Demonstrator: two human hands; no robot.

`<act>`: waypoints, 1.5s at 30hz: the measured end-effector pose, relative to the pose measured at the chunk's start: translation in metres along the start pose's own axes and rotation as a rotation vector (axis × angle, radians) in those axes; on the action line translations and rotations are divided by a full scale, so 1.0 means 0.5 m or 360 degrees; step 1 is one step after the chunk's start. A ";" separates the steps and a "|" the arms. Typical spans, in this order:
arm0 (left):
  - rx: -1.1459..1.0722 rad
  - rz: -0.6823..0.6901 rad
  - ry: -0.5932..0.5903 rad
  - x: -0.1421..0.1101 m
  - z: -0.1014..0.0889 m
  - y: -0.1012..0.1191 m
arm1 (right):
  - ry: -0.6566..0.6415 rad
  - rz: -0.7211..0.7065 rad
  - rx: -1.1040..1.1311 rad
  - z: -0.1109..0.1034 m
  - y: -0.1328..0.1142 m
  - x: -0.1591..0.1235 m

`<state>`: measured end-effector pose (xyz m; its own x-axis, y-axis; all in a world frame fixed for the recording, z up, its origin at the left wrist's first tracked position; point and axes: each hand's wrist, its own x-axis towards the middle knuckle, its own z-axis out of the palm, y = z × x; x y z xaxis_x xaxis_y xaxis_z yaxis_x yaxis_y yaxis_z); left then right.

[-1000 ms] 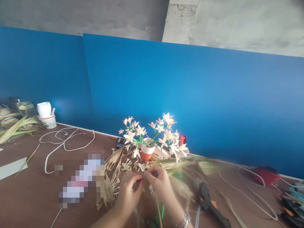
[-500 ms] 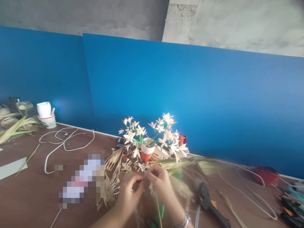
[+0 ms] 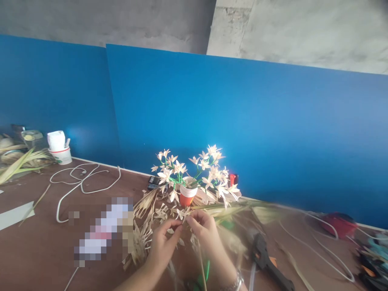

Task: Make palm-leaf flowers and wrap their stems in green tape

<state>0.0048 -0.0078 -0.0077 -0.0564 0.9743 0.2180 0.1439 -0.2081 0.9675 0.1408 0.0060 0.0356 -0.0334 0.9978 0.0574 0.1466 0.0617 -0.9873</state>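
Just in front of the potted flowers, my left hand (image 3: 165,242) and my right hand (image 3: 207,234) meet with their fingertips almost touching. Both are closed in a pinch on a small pale piece of dried husk (image 3: 184,218), mostly hidden by the fingers. A long thin dried strip (image 3: 201,260) runs down beside my right hand; whether it is held I cannot tell. Behind the hands, pale husk flowers (image 3: 212,173) on green stems stand in stacked orange-and-white paper cups (image 3: 187,197). Shredded husks (image 3: 145,210) and loose petals lie around the cups.
A black glue gun (image 3: 268,262) lies to the right on the brown table (image 3: 39,254). Farther right is a red object (image 3: 341,224) among white cables. On the left are a white cable (image 3: 81,182), a white tub (image 3: 60,155) and a pixelated area. A blue partition (image 3: 212,101) stands behind.
My left thumb and fingers have shifted slightly, with a small gap showing between them. Both hands stay in nearly the same place; the flowers and cups have not moved.
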 end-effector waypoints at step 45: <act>-0.0715 -0.0543 -0.0115 0.011 0.019 0.009 | 0.0457 0.0544 -0.2251 -0.351 0.128 -0.163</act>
<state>0.0144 -0.0027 -0.0032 0.0438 0.9929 -0.1104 -0.3062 0.1185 0.9445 0.3265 -0.0673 -0.0061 0.3673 0.9287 0.0506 0.9300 -0.3674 -0.0080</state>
